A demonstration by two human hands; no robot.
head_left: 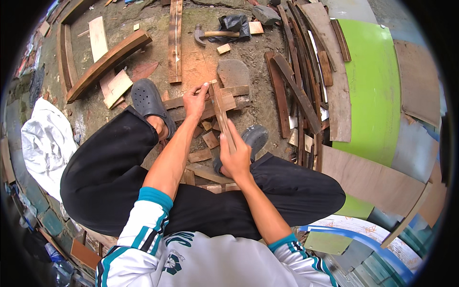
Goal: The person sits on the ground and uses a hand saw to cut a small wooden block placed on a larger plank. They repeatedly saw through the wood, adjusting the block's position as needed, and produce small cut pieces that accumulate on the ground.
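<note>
My right hand (pixel 235 155) is closed round the near end of a narrow wooden strip (pixel 220 107), which points away from me and slightly left. Close to the strip's far end, my left hand (pixel 195 99) has its fingers pinched together; what is between them is too small to make out. Beneath the strip, wooden battens (pixel 234 101) lie crosswise on the ground between my feet. A small wood block (pixel 228 102) rests on them, partly hidden by the strip. Just beyond is a flat grey stone (pixel 233 74).
A claw hammer (pixel 220 34) lies ahead by a black plastic bag (pixel 235 26). Long dark boards (pixel 296 81) are piled to the right, beside a green panel (pixel 373 86). A thick curved beam (pixel 110 62) and white cloth (pixel 47 146) lie left. Offcuts (pixel 200 155) litter the ground.
</note>
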